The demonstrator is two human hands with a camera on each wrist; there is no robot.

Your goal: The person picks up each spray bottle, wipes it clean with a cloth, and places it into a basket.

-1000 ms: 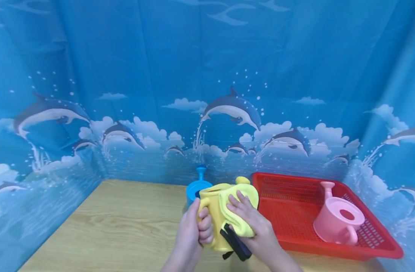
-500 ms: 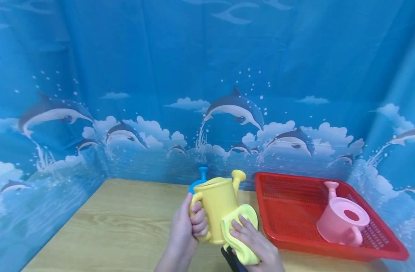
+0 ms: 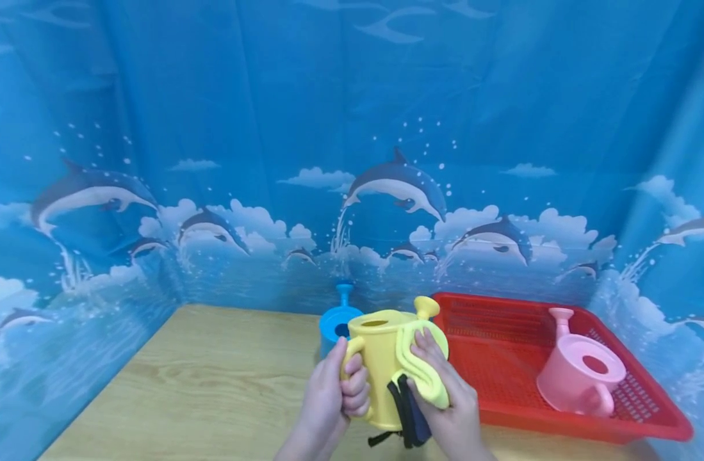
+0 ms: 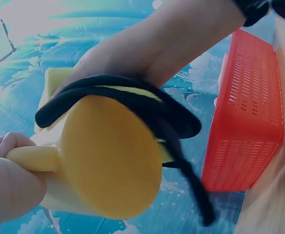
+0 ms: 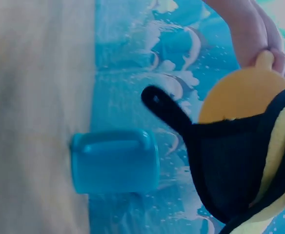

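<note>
A person's left hand point(image 3: 334, 394) curls its fingers around the handle of a yellow watering can point(image 3: 379, 358), gripping it and lifting it clear of the wooden table point(image 3: 202, 378) near the front edge. The right hand point(image 3: 452, 410) presses a yellow cloth point(image 3: 423, 365) with dark trim against the can's right side, fingers spread over the fabric and the thumb hidden beneath it, so the cloth is pinned between palm and can.

The can stands roughly upright, its long axis vertical, the handle facing left toward the gripping hand and the spout point(image 3: 425, 307) rising at the far right, just above the cloth. The cloth therefore lies to the right of the grip, across the can's body from the handle; the right hand is the nearer one to the surface it covers. The left wrist view shows the round base of the can point(image 4: 111, 168) facing that camera, a dark strap looped over it.

Behind the can, just to the far left, a blue watering can point(image 3: 339, 317) stands on the table. To the right sits a red basket point(image 3: 501, 410), with a pink watering can point(image 3: 579, 378) lying inside toward its right end, well apart from both hands. A blue dolphin-printed curtain point(image 3: 352, 128) encloses the scene.
</note>
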